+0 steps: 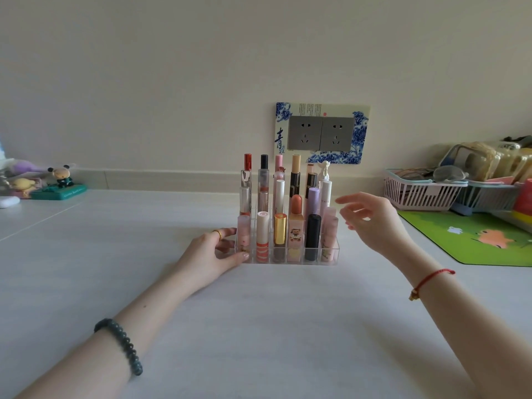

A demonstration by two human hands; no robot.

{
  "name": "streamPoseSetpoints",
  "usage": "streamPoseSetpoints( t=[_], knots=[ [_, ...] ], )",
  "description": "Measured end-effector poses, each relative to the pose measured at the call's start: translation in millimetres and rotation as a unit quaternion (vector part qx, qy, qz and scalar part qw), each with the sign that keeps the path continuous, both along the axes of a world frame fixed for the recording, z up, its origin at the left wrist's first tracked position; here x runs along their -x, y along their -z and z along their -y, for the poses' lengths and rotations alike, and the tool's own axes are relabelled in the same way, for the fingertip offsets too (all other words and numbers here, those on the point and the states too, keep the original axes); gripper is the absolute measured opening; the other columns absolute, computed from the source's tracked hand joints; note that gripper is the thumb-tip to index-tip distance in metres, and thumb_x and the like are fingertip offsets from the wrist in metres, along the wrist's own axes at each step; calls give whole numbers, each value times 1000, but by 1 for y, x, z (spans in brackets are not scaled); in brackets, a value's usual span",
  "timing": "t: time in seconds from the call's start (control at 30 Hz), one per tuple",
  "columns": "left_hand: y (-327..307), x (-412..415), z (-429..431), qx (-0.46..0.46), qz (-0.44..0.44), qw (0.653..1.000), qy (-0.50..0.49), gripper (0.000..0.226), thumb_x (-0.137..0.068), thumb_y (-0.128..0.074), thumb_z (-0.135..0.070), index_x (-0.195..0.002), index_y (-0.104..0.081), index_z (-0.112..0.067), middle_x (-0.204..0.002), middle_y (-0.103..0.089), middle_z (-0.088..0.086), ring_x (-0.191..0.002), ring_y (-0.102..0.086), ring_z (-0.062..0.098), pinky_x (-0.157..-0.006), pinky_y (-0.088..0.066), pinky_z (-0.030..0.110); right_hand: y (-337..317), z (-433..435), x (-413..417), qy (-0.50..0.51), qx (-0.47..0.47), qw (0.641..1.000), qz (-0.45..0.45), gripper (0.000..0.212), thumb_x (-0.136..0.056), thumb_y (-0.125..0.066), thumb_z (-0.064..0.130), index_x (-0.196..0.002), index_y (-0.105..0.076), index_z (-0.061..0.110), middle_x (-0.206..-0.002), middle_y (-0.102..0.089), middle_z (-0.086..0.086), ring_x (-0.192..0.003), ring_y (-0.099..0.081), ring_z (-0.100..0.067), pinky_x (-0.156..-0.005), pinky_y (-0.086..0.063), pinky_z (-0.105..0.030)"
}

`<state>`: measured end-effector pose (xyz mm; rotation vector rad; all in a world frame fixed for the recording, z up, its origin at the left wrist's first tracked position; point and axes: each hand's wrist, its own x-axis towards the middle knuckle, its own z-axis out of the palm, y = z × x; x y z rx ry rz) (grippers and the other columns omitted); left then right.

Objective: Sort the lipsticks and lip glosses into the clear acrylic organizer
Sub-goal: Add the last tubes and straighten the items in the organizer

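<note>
A clear acrylic organizer (pixel 288 262) stands on the white table, filled with several upright lipsticks and lip glosses in stepped rows. A black lipstick (pixel 313 237) and a gold-capped one (pixel 280 233) are in the front row; a red-capped gloss (pixel 247 180) stands at the back left. My left hand (pixel 214 256) rests on the table and touches the organizer's left side with its fingertips and thumb. Just right of the organizer my right hand (pixel 371 220) hovers with relaxed, spread fingers, holding nothing.
Small figurines (pixel 62 180) sit at the far left by the wall. At the right stand a pink basket (pixel 417 194), a blue basket with bags, and a green mat (pixel 475 240). A decorated socket plate (pixel 321 133) is on the wall behind.
</note>
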<state>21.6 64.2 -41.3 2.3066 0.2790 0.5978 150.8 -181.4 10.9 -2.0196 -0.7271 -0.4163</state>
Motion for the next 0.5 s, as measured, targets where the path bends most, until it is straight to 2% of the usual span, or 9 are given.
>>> streamPoseSetpoints(
  t=[0.17, 0.27, 0.33, 0.43, 0.5],
  knots=[
    [-1, -1, -1, 3, 1, 1000, 0, 56, -72, -73, -32, -123, -53, -18, -96, -65, -1, -89, -61, 14, -80, -44, 25, -18, 6, -10, -40, 141, 989, 28, 23, -86, -54, 7, -99, -65, 23, -87, -63, -1, -77, -61, -18, -71, -47, -28],
    [0, -1, -1, 1, 0, 1000, 4, 54, -72, -73, -31, -121, -54, -18, -95, -66, -2, -87, -62, 13, -76, -43, 23, -25, 8, -13, -71, 221, 972, 44, 26, -87, -53, 6, -100, -64, 26, -86, -62, 2, -76, -60, -15, -67, -46, -23],
    [0, -1, -2, -3, 0, 1000, 6, 53, -73, -72, -31, -121, -54, -18, -94, -66, -3, -87, -62, 12, -75, -42, 22, -28, 8, -14, -87, 248, 964, 45, 26, -87, -53, 8, -102, -63, 27, -86, -61, 2, -74, -60, -13, -65, -47, -21],
    [0, -1, -2, -3, 0, 1000, 6, 52, -73, -72, -31, -120, -55, -19, -95, -67, -4, -86, -63, 10, -74, -43, 21, -30, 5, -15, -98, 271, 956, 61, 25, -87, -55, 13, -107, -62, 27, -87, -61, 1, -73, -62, -15, -69, -51, -29],
    [0, -1, -2, -1, 0, 1000, 4, 52, -73, -72, -31, -120, -55, -19, -94, -67, -5, -86, -63, 10, -73, -42, 20, -31, 4, -16, -104, 280, 952, 68, 25, -87, -55, 14, -108, -61, 27, -85, -61, 3, -71, -63, -18, -68, -50, -27]
  ],
)
